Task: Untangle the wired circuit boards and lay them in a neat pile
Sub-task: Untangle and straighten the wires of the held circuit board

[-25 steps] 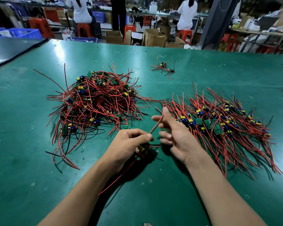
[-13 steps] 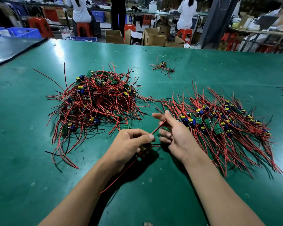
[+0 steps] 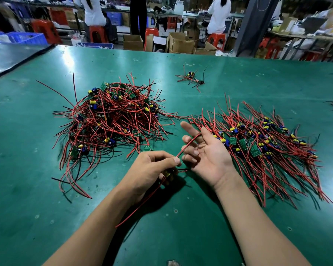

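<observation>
- Right hand [image 3: 210, 156] has rolled palm-up and its fingers have spread. Half a second ago it was edge-on, with the red wire [image 3: 188, 144] running up against finger and thumb. Now that wire only lies across the straightened fingers, and nothing is curled round it.
- Left hand [image 3: 152, 169] has barely shifted. Its fingers are curled round one small board [image 3: 167, 173], with the thumb tip pressed on top where the wire leaves it.
- From that grip the wire's long axis runs up and to the right, ending in the crook beside the right thumb. A second lead [image 3: 142, 200] trails the opposite way, near and left, over the table [image 3: 181, 237].
- So the board sits low and left of the right palm, just beside it, with its leads roughly in one diagonal line.
- Neat pile [image 3: 261, 146] lies right of the right hand and almost touches it. Its wires fan near-right and far-left, on much the same slant.
- Tangle [image 3: 112, 120] lies far-left, nearer the left hand.
- My judgement is that the board looks freed and goes to the pile next. The right hand is the nearer one for that, and the board's slant needs little turning.
</observation>
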### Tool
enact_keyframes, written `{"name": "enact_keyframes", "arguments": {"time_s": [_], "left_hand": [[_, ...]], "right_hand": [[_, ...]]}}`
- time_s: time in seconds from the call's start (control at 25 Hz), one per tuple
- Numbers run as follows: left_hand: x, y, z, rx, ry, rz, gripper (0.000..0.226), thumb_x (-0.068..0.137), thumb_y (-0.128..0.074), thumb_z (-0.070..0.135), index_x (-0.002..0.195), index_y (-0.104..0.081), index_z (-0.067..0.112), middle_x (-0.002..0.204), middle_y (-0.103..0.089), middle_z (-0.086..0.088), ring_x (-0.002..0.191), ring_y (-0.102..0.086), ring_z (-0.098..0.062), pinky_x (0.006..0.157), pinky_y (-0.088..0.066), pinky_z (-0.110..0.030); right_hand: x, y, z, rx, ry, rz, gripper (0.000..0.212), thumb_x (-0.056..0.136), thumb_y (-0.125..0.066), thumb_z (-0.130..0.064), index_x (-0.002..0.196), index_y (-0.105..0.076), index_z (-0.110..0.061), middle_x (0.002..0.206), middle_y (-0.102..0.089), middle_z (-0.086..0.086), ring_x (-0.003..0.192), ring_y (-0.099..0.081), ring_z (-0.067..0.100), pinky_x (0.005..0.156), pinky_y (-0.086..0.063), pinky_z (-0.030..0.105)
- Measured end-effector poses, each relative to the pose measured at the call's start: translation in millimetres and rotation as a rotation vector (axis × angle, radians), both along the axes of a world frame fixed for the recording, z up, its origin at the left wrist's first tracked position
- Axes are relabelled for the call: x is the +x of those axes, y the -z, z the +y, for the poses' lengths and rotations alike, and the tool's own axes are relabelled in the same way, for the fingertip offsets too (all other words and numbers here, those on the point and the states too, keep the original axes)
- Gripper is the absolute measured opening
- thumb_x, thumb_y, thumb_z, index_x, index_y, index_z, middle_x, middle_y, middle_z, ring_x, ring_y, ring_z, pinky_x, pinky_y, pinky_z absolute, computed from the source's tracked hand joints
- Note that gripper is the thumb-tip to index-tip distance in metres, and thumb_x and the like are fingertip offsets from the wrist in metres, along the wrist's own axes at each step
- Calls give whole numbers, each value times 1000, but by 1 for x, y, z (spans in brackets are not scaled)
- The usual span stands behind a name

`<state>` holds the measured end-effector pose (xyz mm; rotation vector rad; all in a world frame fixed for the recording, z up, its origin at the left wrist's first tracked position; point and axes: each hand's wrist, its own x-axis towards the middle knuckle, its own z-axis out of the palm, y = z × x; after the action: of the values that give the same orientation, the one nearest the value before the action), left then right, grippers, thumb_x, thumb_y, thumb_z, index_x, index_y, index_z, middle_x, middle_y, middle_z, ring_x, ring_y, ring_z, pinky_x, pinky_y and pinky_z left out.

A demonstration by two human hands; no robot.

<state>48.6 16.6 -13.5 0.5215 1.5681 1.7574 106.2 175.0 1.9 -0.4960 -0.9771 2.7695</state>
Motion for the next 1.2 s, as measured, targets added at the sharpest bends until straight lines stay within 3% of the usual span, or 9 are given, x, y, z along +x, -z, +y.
{"name": "enact_keyframes", "arguments": {"time_s": [0.2, 0.52, 0.6, 0.72, 0.8, 0.88, 1.0, 1.08, 1.2], "left_hand": [[0, -3, 3, 31, -122, -79, 23, 96, -60, 22, 89, -71, 3, 74, -69, -15, 52, -62, -18, 46, -51, -22], [-5, -14, 4, 149, -118, -364, 63, 99, -32, 57, 125, -57, 4, 108, -72, -19, 90, -72, -28, 74, -61, -35], [-6, -16, 3, 201, -97, -394, 66, 98, -29, 60, 132, -53, 9, 118, -69, -20, 101, -70, -27, 75, -60, -32], [-7, -17, 2, 264, -88, -430, 60, 98, -28, 58, 135, -49, 15, 123, -67, -17, 112, -67, -28, 88, -58, -35], [-6, -18, 3, 282, -112, -402, 53, 101, -29, 51, 134, -51, 15, 124, -67, -14, 113, -66, -25, 95, -54, -35], [-4, -17, 2, 273, -195, -249, 40, 104, -36, 37, 124, -59, 11, 115, -72, -12, 103, -70, -20, 87, -57, -31], [-8, -12, -7, -23, -444, 317, 14, 97, -58, 18, 99, -71, 14, 86, -74, -2, 71, -66, -10, 64, -54, -20], [-13, -6, -12, -296, -537, 645, 10, 90, -65, 14, 95, -72, 17, 83, -69, 5, 76, -63, -12, 74, -52, -25], [-16, 1, -16, -528, -534, 843, 17, 85, -66, 16, 101, -70, 18, 90, -58, 2, 85, -56, -17, 81, -49, -34]], "right_hand": [[1, 2, -3, 288, 68, -174, 74, 90, -43, -74, 120, -69, -11, 76, -52, -4, 49, -33, 5, 40, -27, 18], [4, 7, -19, 698, 144, -210, 42, 89, -66, -53, 107, -72, -15, 77, -56, -5, 51, -47, 5, 46, -37, 18], [7, 9, -27, 871, 135, -185, 34, 86, -77, -39, 114, -69, -20, 83, -57, -4, 62, -55, 4, 57, -48, 18], [8, 11, -31, 1223, 155, -231, 51, 82, -82, -27, 129, -63, -25, 101, -60, -3, 79, -59, 7, 79, -54, 23], [8, 9, -28, 1333, 267, -232, 48, 83, -80, -22, 129, -64, -23, 107, -64, 1, 89, -62, 12, 89, -53, 29], [9, 6, -18, 1370, 394, -256, 42, 84, -79, -22, 125, -66, -23, 107, -65, 1, 87, -61, 9, 89, -51, 25], [14, 4, 1, 1449, 593, -365, 38, 86, -76, -18, 123, -68, -17, 109, -64, 4, 92, -61, 16, 95, -48, 30], [18, 3, 8, 1601, 674, -476, 44, 86, -75, -18, 129, -65, -13, 115, -59, 9, 107, -55, 26, 103, -41, 34], [19, 3, 2, 1785, 693, -458, 43, 87, -75, -22, 128, -65, -14, 115, -56, 7, 111, -48, 25, 103, -37, 34]]}}
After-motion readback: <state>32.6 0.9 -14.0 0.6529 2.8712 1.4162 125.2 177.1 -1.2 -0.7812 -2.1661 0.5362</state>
